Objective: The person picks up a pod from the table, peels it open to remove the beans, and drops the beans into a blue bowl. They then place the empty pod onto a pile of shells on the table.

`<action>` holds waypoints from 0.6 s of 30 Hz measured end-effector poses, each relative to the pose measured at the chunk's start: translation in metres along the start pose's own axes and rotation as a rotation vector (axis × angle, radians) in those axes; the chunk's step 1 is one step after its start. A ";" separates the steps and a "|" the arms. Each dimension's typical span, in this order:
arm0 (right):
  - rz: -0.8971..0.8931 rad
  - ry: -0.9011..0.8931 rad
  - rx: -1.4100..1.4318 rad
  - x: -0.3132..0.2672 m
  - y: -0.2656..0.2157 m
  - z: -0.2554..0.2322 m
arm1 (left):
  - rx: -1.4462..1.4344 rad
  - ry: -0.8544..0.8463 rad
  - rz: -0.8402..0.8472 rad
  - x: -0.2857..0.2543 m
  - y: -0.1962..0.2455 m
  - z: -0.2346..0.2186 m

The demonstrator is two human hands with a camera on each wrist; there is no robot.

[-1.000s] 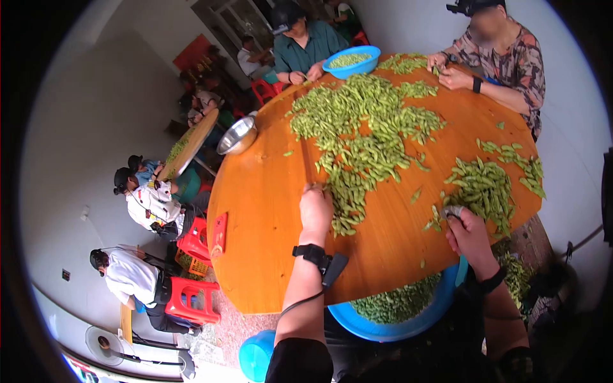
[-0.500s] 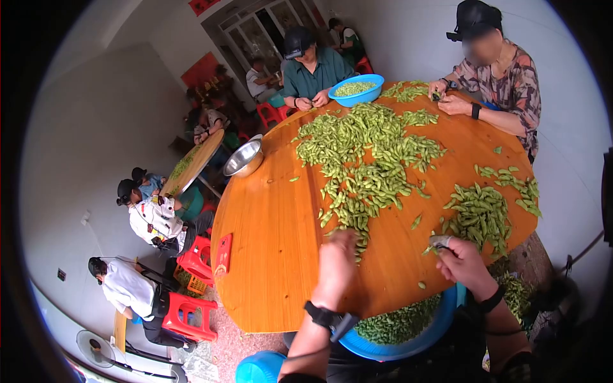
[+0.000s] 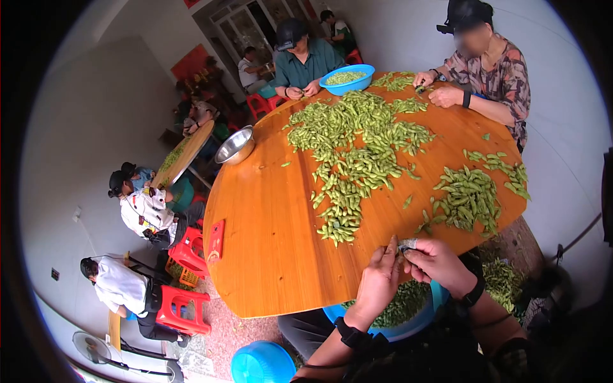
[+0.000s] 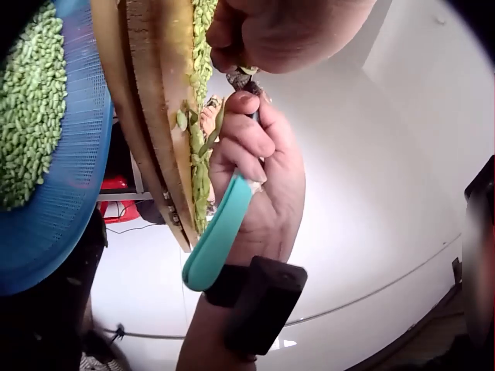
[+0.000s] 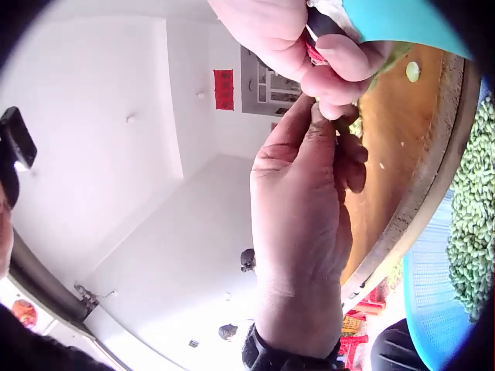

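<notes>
My left hand (image 3: 378,281) and right hand (image 3: 434,262) meet over the near table edge, fingertips together. In the left wrist view, a bit of green pod (image 4: 249,70) shows at the left fingertips; the rest is hidden. My right hand curls round a tool with a teal handle (image 4: 220,236), its dark end near the thumb. Grey wrapping (image 3: 407,244) covers a right digit. Below the hands, a blue basin (image 4: 83,154) holds shelled green beans (image 4: 31,108). Green bean pods lie on the wooden table (image 3: 268,255) in a large heap (image 3: 357,137) and a smaller pile (image 3: 469,199).
A steel bowl (image 3: 234,153) stands at the table's left edge, with a red flat object (image 3: 216,240) nearer me. At the far side is a blue bowl (image 3: 367,79) of beans. Two people sit across the table. A blue tub (image 3: 262,365) and red stools (image 3: 182,311) are lower left.
My left hand has left the tip of the large pod heap and come back toward me, right up to the right hand. The right hand has moved slightly left, still holding the tool.
</notes>
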State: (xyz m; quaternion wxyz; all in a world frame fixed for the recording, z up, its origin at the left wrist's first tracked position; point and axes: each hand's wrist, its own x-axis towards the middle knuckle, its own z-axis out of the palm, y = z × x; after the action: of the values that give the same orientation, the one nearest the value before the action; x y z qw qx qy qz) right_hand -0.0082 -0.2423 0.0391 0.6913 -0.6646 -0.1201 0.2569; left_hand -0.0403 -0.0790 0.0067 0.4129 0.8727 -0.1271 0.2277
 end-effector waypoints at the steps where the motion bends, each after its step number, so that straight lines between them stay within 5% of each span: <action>1: 0.001 0.003 0.001 0.002 -0.002 -0.001 | 0.033 -0.027 -0.052 0.001 0.005 -0.001; 18: -0.058 0.004 -0.021 0.014 0.020 0.001 | -0.054 -0.009 -0.082 0.002 -0.018 0.001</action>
State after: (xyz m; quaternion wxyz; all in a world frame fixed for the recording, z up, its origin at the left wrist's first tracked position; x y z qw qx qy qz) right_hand -0.0013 -0.2343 0.0176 0.6918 -0.6686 -0.1407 0.2338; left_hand -0.0309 -0.0691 -0.0047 0.4446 0.8667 -0.0994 0.2031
